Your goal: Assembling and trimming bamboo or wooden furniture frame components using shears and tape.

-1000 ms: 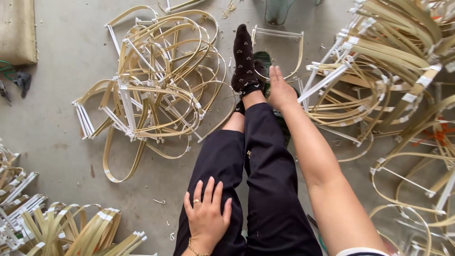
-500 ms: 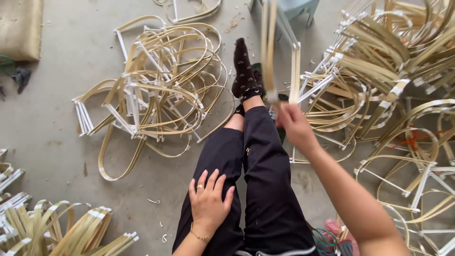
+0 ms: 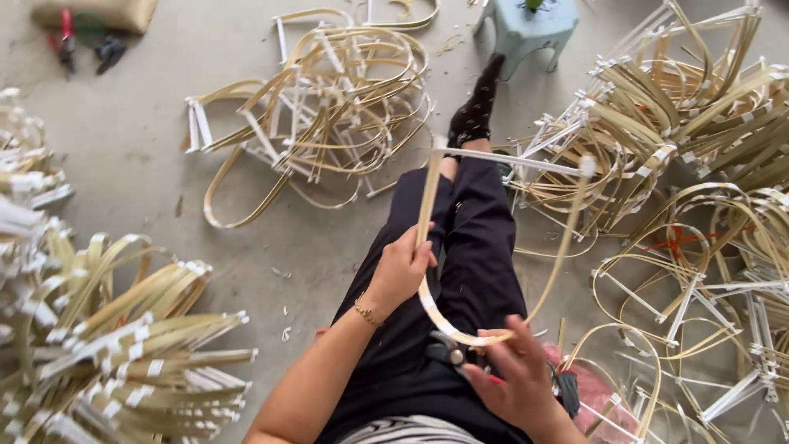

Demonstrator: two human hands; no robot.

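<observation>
Bamboo frame: the D-shaped bamboo strip frame (image 3: 493, 247) lies over the lap, on the black trousers (image 3: 460, 271). Its straight white-taped bar is at 12 o'clock, its curved bottom at 6 o'clock.
Left hand: the left hand (image 3: 401, 270) is at 9 o'clock of the frame, and its fingers are clamped on the left side strip.
Right hand: the right hand (image 3: 518, 378) is at 6 o'clock, with fingers closed around the bottom curve. It also seems to press a dark tool with a red handle (image 3: 460, 358), probably small pliers or cutters.
Doing the step well: I judge that the left hand should keep the strip firm and near the working place, so that the thin bamboo does not twist or split. The tool should meet the curve squarely, with the fingers kept away from the blades.
Surroundings: on the concrete floor (image 3: 140, 164) there is a pile of similar frames (image 3: 329, 107) at 11 o'clock, bigger heaps (image 3: 682, 115) at 2 o'clock, taped bundles (image 3: 107, 345) at 8 o'clock, and a pale green stool (image 3: 530, 29) at 12 o'clock past the black sock (image 3: 477, 107).
Hard to see: the tool head is covered by the right hand, so its kind is not sure. The pink thing (image 3: 600, 395) at 5 o'clock is partly hidden. The bundles at the left edge are blurred and cut off.
</observation>
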